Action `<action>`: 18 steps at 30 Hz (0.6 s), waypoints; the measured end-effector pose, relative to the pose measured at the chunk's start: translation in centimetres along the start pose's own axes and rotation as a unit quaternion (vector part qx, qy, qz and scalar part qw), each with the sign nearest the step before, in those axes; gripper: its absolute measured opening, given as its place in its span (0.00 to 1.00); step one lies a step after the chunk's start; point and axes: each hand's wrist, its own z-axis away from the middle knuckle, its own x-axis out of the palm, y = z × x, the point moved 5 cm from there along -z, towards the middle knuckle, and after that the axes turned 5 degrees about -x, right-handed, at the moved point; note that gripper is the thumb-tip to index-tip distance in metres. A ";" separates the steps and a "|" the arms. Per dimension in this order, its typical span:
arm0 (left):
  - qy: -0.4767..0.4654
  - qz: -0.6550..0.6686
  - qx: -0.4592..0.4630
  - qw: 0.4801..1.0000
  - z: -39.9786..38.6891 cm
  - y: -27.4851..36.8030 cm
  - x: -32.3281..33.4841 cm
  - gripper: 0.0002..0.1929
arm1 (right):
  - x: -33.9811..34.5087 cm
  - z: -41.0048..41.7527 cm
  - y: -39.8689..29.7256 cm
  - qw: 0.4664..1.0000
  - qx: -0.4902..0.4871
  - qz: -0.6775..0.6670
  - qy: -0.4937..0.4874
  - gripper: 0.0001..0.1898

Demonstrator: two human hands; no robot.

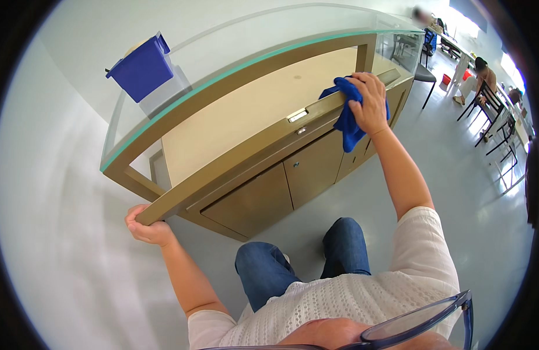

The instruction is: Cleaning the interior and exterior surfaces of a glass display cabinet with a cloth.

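Before me stands a glass-topped display counter (247, 214) with a brown metal frame. Its beige-floored drawer (252, 127) is pulled out towards me. My left hand (147, 227) is wrapped around the left end of the drawer's brown front rail (234, 157). Near the rail's right end, my right hand (369, 103) presses a blue cloth (351, 127) over the top edge, and part of the cloth hangs down the front. A recessed silver pull (298, 116) sits mid-rail, with a small lock (301, 130) below it.
A blue plastic bin (142, 68) rests on the glass top (269, 50) at the left. Cabinet doors (252, 201) are closed below the drawer. A white wall (55, 175) stands at the left. Chairs (488, 105), white tables (462, 57) and seated people (481, 83) are farther off at the right.
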 end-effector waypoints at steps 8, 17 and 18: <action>0.018 -0.020 -0.010 1.000 0.2 -0.6 -0.5 0.27 | 0.7 0.5 5.0 0.997 0.059 0.043 0.025 0.16; -0.002 0.049 -0.002 0.999 0.4 0.5 0.0 0.27 | 1.5 -0.2 -1.3 0.994 0.059 0.090 0.035 0.14; -0.003 0.041 0.000 0.999 0.4 0.6 0.1 0.27 | 1.4 -0.7 -3.1 0.995 0.051 0.086 0.029 0.14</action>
